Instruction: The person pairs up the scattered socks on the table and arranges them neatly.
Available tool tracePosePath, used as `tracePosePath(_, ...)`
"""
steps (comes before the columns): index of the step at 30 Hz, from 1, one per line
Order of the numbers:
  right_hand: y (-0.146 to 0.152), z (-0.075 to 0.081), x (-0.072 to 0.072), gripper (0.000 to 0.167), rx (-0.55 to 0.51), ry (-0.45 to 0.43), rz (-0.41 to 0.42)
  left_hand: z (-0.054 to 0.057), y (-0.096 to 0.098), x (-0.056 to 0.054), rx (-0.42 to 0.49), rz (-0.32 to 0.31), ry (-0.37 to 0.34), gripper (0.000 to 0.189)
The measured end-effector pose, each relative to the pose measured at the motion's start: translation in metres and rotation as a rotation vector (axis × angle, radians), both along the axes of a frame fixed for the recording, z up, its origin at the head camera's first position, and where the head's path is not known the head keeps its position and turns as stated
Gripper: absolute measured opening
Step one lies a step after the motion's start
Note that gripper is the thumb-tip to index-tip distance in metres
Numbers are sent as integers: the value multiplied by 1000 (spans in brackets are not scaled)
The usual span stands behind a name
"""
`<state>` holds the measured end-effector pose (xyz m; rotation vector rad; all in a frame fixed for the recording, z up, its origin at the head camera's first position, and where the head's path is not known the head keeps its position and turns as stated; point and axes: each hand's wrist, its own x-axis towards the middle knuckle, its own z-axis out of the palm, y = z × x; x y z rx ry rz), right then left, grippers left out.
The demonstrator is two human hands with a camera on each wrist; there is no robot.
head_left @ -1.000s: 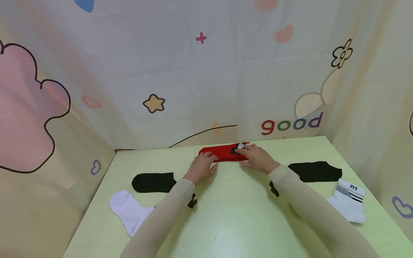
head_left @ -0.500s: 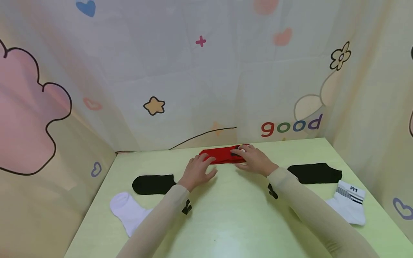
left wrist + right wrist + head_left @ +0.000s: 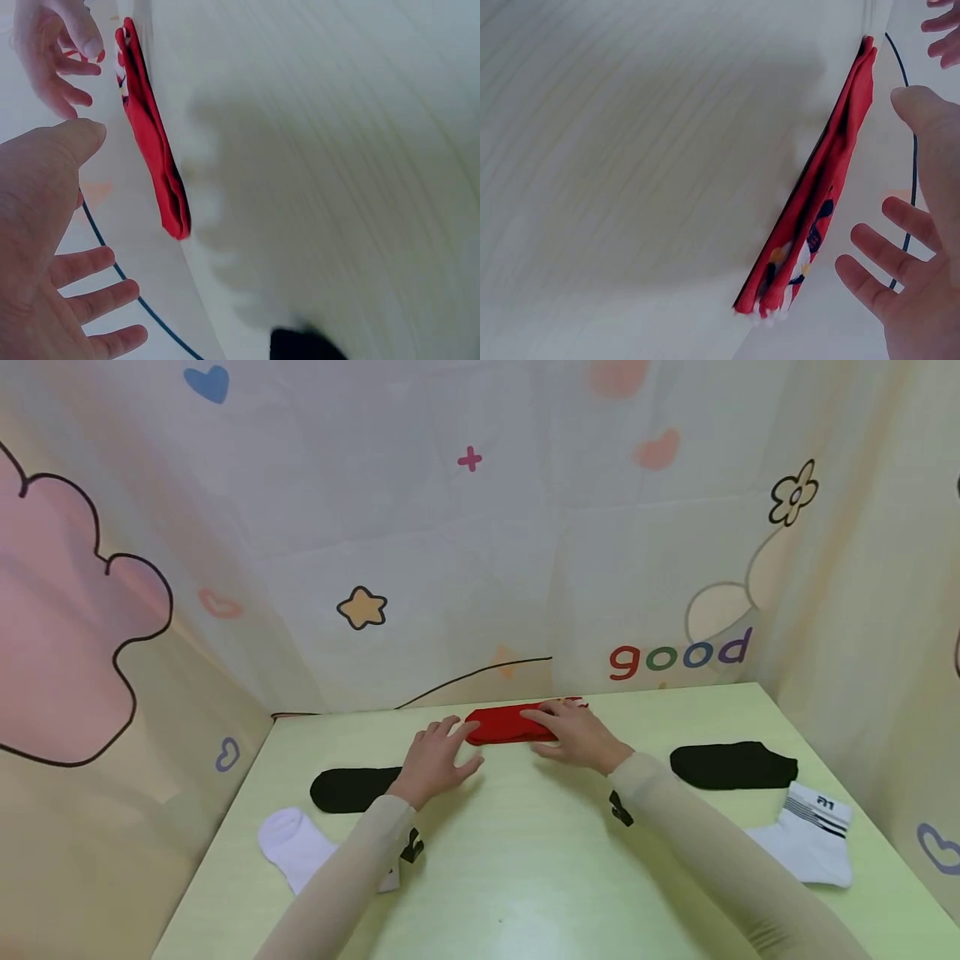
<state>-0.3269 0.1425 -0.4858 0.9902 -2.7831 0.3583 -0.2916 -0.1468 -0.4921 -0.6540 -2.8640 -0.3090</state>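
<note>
At the back edge of the table lies a flat red sock in two layers, with a black, white and yellow printed figure near one end in the right wrist view. My left hand, fingers spread, is just left of the sock and apart from it; the left wrist view shows nothing in its palm. My right hand hovers over the sock's right part with relaxed fingers and covers the print in the head view. A gap between this hand and the sock shows in the right wrist view.
On the left are a black sock and a white sock, both partly behind my left arm. On the right lie another black sock and a striped-cuff white sock. A printed curtain hangs behind the table.
My left hand has come off the red sock and moved left and towards me. The right hand has lifted off it and shifted slightly left. The red sock lies about where it was.
</note>
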Motion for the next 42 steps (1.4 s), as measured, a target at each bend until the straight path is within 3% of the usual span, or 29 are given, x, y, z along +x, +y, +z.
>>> tracePosePath(11, -23, 1, 2, 65, -32, -9, 56, 5, -27, 7, 31, 50, -18, 62)
tracePosePath(26, -59, 0, 8, 67, -85, -95, 103, 2, -66, 17, 50, 109, -31, 65)
tracePosePath(31, -67, 0, 10, 68, -76, -129, 105, -1, -75, 19, 56, 124, -38, 65)
tracePosePath(42, -93, -1, 12, 70, -16, -98, 108, 0, -103, 27, 53, 193, -46, 64)
